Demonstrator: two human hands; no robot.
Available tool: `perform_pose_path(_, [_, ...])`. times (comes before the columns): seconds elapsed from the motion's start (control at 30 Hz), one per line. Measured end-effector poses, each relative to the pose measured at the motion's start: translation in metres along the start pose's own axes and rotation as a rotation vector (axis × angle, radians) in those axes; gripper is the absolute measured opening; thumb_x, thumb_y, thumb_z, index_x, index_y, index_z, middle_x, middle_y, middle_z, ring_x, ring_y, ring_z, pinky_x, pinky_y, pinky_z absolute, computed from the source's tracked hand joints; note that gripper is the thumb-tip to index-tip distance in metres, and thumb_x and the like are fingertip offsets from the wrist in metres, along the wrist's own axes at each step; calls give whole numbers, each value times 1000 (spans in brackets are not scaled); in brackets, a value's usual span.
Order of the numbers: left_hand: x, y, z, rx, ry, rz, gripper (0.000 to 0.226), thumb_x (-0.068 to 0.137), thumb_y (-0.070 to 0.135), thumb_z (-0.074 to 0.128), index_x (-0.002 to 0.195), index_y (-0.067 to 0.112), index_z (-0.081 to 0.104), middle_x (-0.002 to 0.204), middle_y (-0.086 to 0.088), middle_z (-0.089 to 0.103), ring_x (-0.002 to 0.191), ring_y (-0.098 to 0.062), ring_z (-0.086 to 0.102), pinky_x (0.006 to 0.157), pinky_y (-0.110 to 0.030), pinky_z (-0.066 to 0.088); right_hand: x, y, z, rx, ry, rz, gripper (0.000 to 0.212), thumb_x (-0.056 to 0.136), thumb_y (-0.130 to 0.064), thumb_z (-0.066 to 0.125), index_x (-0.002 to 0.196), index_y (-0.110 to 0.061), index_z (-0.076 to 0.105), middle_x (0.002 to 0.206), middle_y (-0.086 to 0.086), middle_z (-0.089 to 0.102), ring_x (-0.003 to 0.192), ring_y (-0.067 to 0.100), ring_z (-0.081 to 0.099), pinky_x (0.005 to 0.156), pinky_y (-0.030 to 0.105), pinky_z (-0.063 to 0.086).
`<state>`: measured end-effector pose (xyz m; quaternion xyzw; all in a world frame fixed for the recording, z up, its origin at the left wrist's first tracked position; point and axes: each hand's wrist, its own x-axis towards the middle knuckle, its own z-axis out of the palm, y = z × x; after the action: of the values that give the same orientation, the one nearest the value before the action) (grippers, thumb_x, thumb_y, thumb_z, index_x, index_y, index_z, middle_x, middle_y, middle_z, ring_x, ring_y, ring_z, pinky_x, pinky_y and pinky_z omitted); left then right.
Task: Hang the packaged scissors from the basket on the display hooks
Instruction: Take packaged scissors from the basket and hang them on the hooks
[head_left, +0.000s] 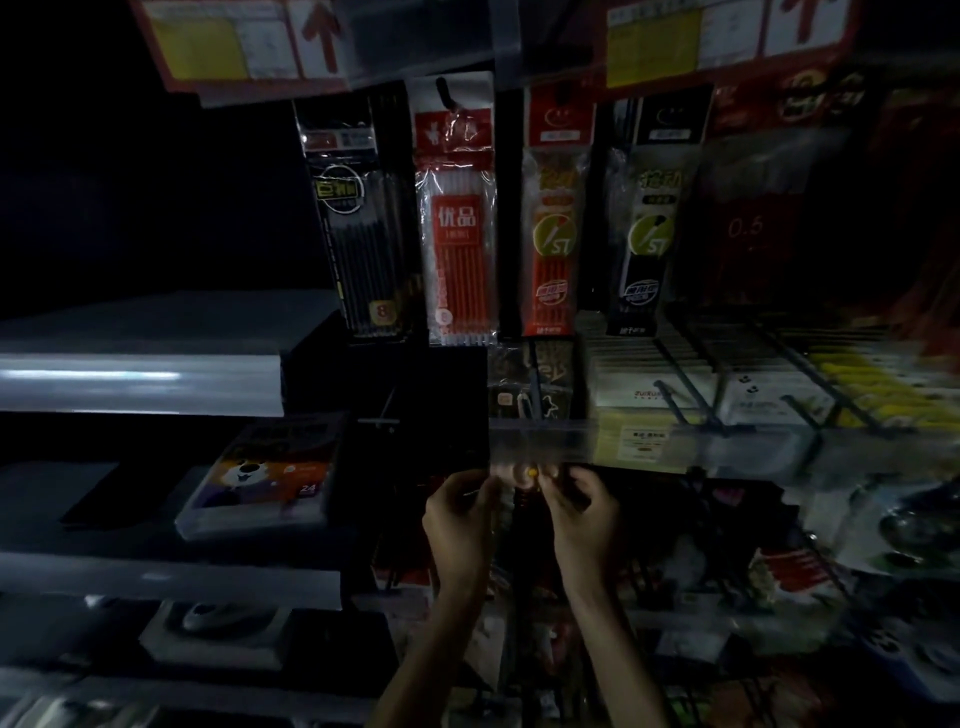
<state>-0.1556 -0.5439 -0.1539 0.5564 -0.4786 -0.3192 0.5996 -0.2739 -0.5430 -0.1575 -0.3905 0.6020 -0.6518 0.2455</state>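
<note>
- Scissors pack (522, 488) sits low in the middle of the view, held up between the two hands just under a clear price rail (540, 441); it is dim and blurred, and only a pale top with a small yellow spot and a dark strip below it can be made out.
- Left hand (457, 512) has its fingers curled in and pinches the left side of the scissors pack's top.
- Right hand (582, 512) mirrors it, fingers curled, pinching the right side of the top; the fingertips of both hands nearly meet at the yellow spot.
- Whether the pack is on a hook cannot be told.
- Above the rail hang four long pen-refill packs side by side: a black one (358, 223), a red and white one (457, 223), an orange one (556, 223) and another black one (649, 223).
- To the right of the rail, wire hooks (675, 402) stick out towards the camera with white and yellow packs on them.
- To the left, a flat box with a cartoon dog (265, 478) lies on a grey shelf (156, 571).
- Red and yellow price signs (234, 41) with arrows hang along the top edge.
</note>
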Motion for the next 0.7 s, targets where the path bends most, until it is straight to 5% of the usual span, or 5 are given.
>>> perform_pose_path(0.07, [-1,-2,-2,-12,2,28,11,93,19,80,89,28,76,84,11,77,80,1,73,67,-16,56,-2,-1,0,-6,2,-4,20,89,-11,79,107,-7,73,89,-9,70,85,0,69,67,3,47])
perform_pose_path(0.23, [-6,0,-5,-11,-28,74,27,94,9,76,90,35,76,89,27,76,83,4,72,68,-10,52,-8,-1,-3,-53,19,-32,18,91,-22,77,108,-21,71,91,-23,66,87,-7,65,75,16,52])
perform_pose_path(0.37, [-13,1,-3,11,-111,113,32,99,7,68,98,38,75,93,30,75,88,8,72,73,-10,52,-12,-2,-3,-94,3,-27,29,95,-28,73,123,-18,70,105,-14,70,99,8,67,79,17,50])
perform_pose_path(0.63, [-10,-10,1,161,-204,56,24,104,17,63,126,26,70,111,10,73,88,14,63,76,-4,46,-21,-5,-11,-146,-175,-69,57,91,-74,57,131,-34,64,112,-16,74,105,4,69,90,32,57])
perform_pose_path(0.7, [-10,-8,-2,90,-225,24,33,101,15,67,129,32,68,117,14,73,99,7,67,81,-9,52,-20,-6,-16,-188,-209,-49,54,95,-64,59,140,-33,59,121,-13,71,114,11,66,94,33,51])
